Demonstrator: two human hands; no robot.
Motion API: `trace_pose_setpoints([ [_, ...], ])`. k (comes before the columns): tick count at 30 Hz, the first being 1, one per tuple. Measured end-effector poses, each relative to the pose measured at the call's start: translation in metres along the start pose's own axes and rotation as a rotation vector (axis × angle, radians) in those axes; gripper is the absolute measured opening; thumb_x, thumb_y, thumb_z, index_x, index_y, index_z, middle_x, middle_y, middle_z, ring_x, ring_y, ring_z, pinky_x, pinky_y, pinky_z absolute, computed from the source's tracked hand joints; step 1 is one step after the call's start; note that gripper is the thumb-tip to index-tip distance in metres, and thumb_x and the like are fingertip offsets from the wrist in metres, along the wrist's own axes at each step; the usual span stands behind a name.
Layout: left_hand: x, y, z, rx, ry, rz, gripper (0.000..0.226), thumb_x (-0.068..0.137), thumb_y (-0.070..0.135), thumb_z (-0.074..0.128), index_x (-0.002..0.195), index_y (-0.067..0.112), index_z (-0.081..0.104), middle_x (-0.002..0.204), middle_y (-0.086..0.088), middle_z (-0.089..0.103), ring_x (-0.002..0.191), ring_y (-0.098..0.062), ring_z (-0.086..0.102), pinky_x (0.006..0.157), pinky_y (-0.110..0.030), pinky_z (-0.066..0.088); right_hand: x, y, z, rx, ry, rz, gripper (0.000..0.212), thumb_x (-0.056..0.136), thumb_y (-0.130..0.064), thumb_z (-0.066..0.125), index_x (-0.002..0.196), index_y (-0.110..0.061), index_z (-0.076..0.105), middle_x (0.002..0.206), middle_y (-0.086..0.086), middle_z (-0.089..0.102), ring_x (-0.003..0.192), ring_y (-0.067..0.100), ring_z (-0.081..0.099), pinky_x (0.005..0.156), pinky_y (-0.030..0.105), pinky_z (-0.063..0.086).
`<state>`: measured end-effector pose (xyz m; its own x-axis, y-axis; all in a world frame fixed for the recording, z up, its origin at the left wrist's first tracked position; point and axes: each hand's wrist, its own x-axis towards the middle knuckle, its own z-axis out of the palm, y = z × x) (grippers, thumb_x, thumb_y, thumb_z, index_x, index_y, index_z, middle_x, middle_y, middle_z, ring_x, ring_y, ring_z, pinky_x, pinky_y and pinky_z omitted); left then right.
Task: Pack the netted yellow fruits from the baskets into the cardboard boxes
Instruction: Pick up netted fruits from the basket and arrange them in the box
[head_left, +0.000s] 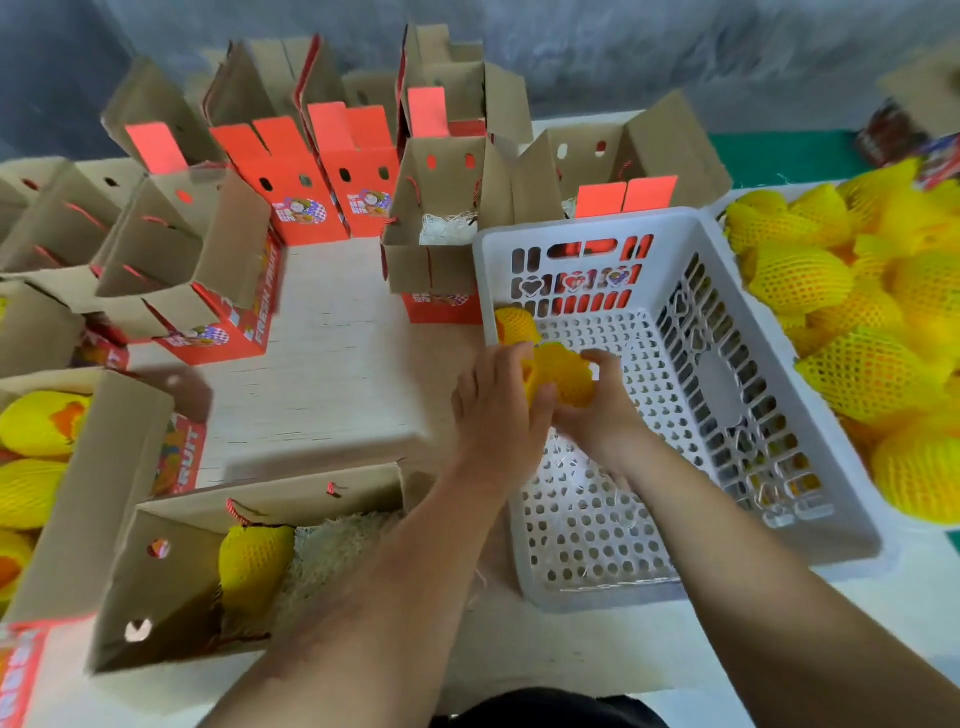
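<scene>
Both hands grip one netted yellow fruit (563, 376) over the left side of the white plastic basket (779, 499). My left hand (496, 405) wraps its left side and my right hand (605, 402) holds it from the right and below. A second netted fruit (514, 325) lies in the basket's far left corner. Below my left forearm, an open cardboard box (171, 582) holds one netted fruit (254, 564) on pale shredded padding. At the far left, another box (98, 467) contains several netted fruits (36, 421).
A second basket (722, 210) at the right is heaped with netted fruits (852, 332). Several open red-and-brown cardboard boxes (291, 176) stand across the back and left of the pale table (337, 364). One open box (436, 228) sits just behind the white basket.
</scene>
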<state>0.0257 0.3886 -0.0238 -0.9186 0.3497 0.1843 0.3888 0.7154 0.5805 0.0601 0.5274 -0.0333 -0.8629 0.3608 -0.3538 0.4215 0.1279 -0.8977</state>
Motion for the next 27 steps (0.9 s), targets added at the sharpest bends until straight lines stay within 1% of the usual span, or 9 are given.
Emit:
trace_pose_setpoints([
  [2, -0.016, 0.003, -0.014, -0.422, -0.047, -0.05, 0.044, 0.105, 0.049, 0.043, 0.142, 0.026, 0.05, 0.137, 0.008, 0.058, 0.128, -0.011, 0.051, 0.108, -0.034, 0.042, -0.031, -0.026, 0.0, 0.106, 0.027, -0.087, 0.083, 0.084, -0.017, 0.082, 0.142, -0.04, 0.027, 0.104, 0.001, 0.069, 0.073, 0.005, 0.072, 0.055, 0.012, 0.051],
  [4, -0.029, 0.008, -0.041, -0.859, -0.164, -0.245, 0.042, 0.101, 0.063, 0.045, 0.135, 0.039, 0.052, 0.119, 0.022, 0.067, 0.114, 0.001, 0.063, 0.089, -0.017, 0.054, -0.059, -0.048, 0.015, 0.171, -0.021, -0.181, 0.077, 0.085, -0.009, 0.08, 0.139, -0.039, 0.034, 0.11, 0.004, 0.069, 0.084, 0.007, 0.074, 0.064, 0.018, 0.057],
  [6, -0.034, -0.002, -0.072, -0.991, -0.221, -0.335, 0.057, 0.086, 0.075, 0.056, 0.133, 0.041, 0.054, 0.111, 0.03, 0.069, 0.103, 0.009, 0.066, 0.077, -0.009, 0.053, -0.084, -0.067, 0.042, 0.189, -0.103, -0.252, 0.066, 0.086, -0.003, 0.078, 0.139, -0.026, 0.046, 0.11, 0.006, 0.072, 0.094, 0.017, 0.074, 0.074, 0.03, 0.061],
  [12, -0.061, -0.09, -0.151, -1.228, -0.229, -0.493, 0.068, 0.076, 0.052, 0.078, 0.13, 0.014, 0.066, 0.119, -0.008, 0.076, 0.112, -0.02, 0.071, 0.101, -0.043, 0.054, -0.118, -0.085, 0.148, 0.236, -0.102, -0.318, 0.07, 0.079, 0.007, 0.081, 0.139, -0.014, 0.05, 0.094, -0.021, 0.071, 0.082, -0.001, 0.069, 0.066, 0.017, 0.054],
  [17, -0.09, -0.171, -0.185, -1.266, -0.286, -0.557, 0.063, 0.083, 0.037, 0.076, 0.138, 0.012, 0.06, 0.126, -0.009, 0.073, 0.122, -0.029, 0.067, 0.106, -0.046, 0.053, -0.13, -0.069, 0.223, 0.069, -0.263, -0.214, 0.082, 0.08, -0.026, 0.084, 0.147, -0.033, 0.038, 0.122, -0.009, 0.067, 0.109, 0.006, 0.068, 0.088, 0.028, 0.058],
  [19, -0.1, -0.195, -0.193, -1.259, -0.262, -0.56, 0.058, 0.089, 0.034, 0.073, 0.141, 0.013, 0.058, 0.129, -0.009, 0.072, 0.123, -0.028, 0.067, 0.105, -0.044, 0.054, -0.135, -0.067, 0.245, 0.276, -0.401, -0.072, 0.071, 0.083, -0.023, 0.078, 0.144, -0.03, 0.041, 0.118, -0.002, 0.072, 0.107, 0.01, 0.071, 0.086, 0.023, 0.057],
  [21, -0.108, -0.212, -0.199, -1.225, -0.227, -0.511, 0.055, 0.094, 0.039, 0.072, 0.141, 0.014, 0.06, 0.131, -0.01, 0.071, 0.124, -0.029, 0.066, 0.108, -0.048, 0.05, -0.134, -0.067, 0.263, 0.484, -0.358, 0.074, 0.051, 0.086, -0.022, 0.072, 0.134, -0.021, 0.053, 0.109, 0.002, 0.075, 0.1, 0.011, 0.072, 0.081, 0.019, 0.056],
  [24, -0.119, -0.229, -0.207, -1.081, -0.202, -0.359, 0.054, 0.092, 0.046, 0.075, 0.139, 0.023, 0.063, 0.13, -0.003, 0.072, 0.123, -0.023, 0.067, 0.1, -0.039, 0.054, -0.134, -0.073, 0.277, 0.651, -0.282, 0.183, 0.037, 0.096, -0.024, 0.068, 0.129, -0.009, 0.061, 0.126, 0.011, 0.071, 0.108, 0.017, 0.071, 0.091, 0.028, 0.057],
  [27, -0.125, -0.241, -0.207, -0.956, -0.075, -0.301, 0.044, 0.085, 0.027, 0.081, 0.127, 0.023, 0.068, 0.116, 0.001, 0.077, 0.11, -0.018, 0.072, 0.095, -0.044, 0.059, -0.139, -0.078, 0.282, 0.842, -0.269, 0.298, 0.035, 0.098, -0.024, 0.063, 0.127, -0.004, 0.063, 0.124, 0.018, 0.071, 0.103, 0.024, 0.072, 0.085, 0.032, 0.061],
])
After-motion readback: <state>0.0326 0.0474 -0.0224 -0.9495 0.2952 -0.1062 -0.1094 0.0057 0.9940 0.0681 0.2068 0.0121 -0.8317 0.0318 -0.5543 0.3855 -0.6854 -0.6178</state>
